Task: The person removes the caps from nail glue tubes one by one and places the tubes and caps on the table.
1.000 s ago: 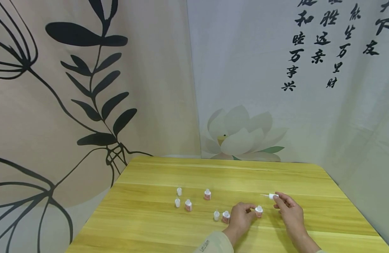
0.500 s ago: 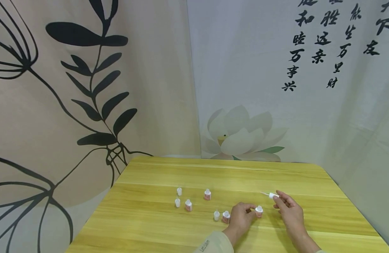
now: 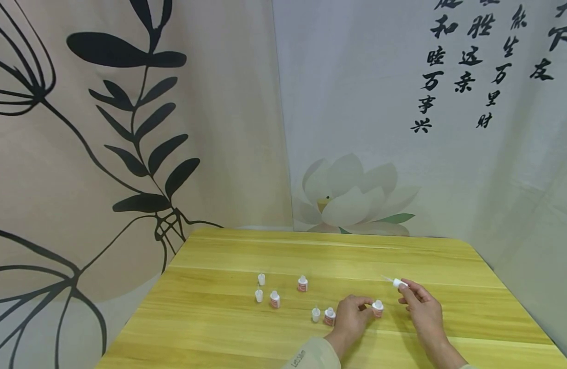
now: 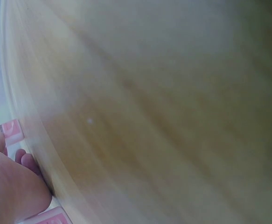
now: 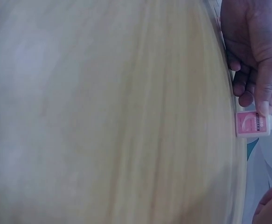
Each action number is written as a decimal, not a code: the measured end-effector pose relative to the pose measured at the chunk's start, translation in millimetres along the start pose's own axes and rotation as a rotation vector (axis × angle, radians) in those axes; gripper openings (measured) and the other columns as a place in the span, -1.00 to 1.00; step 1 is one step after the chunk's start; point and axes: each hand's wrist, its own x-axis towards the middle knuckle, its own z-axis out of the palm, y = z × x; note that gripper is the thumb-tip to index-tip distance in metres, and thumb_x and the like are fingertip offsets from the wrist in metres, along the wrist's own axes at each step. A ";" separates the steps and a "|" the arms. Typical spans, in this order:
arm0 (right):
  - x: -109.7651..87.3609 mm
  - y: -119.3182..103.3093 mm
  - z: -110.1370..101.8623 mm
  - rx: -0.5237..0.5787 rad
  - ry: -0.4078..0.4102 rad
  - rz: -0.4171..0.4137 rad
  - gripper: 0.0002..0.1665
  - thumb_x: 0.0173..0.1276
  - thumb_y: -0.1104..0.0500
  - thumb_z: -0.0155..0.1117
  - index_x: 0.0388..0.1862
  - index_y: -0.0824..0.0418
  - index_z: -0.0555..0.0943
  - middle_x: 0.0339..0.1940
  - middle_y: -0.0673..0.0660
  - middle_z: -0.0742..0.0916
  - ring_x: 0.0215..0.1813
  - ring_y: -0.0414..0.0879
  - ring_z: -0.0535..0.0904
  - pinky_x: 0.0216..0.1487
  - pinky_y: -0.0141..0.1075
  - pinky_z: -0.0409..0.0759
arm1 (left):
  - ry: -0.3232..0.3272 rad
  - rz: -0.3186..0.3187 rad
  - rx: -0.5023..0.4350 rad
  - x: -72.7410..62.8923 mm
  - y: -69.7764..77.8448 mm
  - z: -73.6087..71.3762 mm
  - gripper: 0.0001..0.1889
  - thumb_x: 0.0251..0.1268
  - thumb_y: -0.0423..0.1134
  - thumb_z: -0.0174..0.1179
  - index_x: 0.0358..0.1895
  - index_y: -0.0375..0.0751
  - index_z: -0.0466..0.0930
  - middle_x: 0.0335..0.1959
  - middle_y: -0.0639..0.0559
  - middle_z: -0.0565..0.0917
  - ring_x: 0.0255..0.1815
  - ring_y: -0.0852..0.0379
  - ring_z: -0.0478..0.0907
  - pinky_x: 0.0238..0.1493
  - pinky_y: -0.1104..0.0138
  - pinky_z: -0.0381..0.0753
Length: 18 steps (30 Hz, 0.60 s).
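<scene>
My left hand holds a small white bottle with a pink label between thumb and fingers. It stands upright on the wooden table, its top uncapped. The right wrist view shows the thumb against the side of this bottle. Up and to the right, my right hand pinches a white cap with a thin pale applicator pointing left, above the table and apart from the bottle. Only a bit of that hand enters the right wrist view. Another labelled bottle stands just left of my left hand.
Left of it is a white cap. Two more pink-labelled bottles, a nearer one and a farther one, stand on the table. Two white caps, one nearer and one farther, lie to their left. Printed curtains hang behind.
In my right hand the cap has shifted slightly right and up, its applicator tip tilting higher. The left hand and its bottle stay in place.
</scene>
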 end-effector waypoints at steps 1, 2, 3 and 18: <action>0.1 0.1 0.2 0.008 0.002 -0.001 -0.45 0.40 -0.15 0.28 0.20 0.16 0.58 -0.21 -0.12 0.72 -0.24 -0.29 0.59 -0.17 -0.38 0.56 | 0.001 0.001 -0.002 0.0 -0.1 0.0 -0.87 0.10 -0.20 0.43 -0.25 0.02 0.81 -0.45 0.32 0.47 -0.39 0.37 0.34 -0.35 0.44 0.39; 0.2 0.2 0.3 0.012 0.004 0.000 -0.46 0.40 -0.13 0.30 0.20 0.17 0.58 -0.22 -0.11 0.71 -0.25 -0.29 0.59 -0.17 -0.38 0.56 | 0.001 0.001 -0.003 0.0 -0.2 0.0 -0.87 0.10 -0.20 0.44 -0.26 0.02 0.81 -0.45 0.32 0.47 -0.39 0.38 0.34 -0.35 0.44 0.39; 0.4 0.3 0.6 0.018 0.008 0.001 -0.47 0.39 -0.11 0.31 0.19 0.18 0.58 -0.23 -0.10 0.71 -0.26 -0.29 0.59 -0.19 -0.38 0.57 | 0.002 0.001 -0.003 0.2 -0.3 0.1 -0.88 0.10 -0.20 0.44 -0.26 0.02 0.81 -0.45 0.32 0.47 -0.39 0.37 0.34 -0.35 0.44 0.39; -0.8 -1.4 1.4 -0.023 0.004 -0.005 -0.34 0.46 -0.09 0.23 0.39 0.25 0.43 -0.21 -0.10 0.63 -0.22 -0.31 0.58 -0.15 -0.38 0.56 | 0.000 0.002 -0.007 1.5 -0.6 0.6 -0.88 0.09 -0.21 0.44 -0.27 0.01 0.80 -0.45 0.31 0.47 -0.40 0.37 0.34 -0.35 0.44 0.39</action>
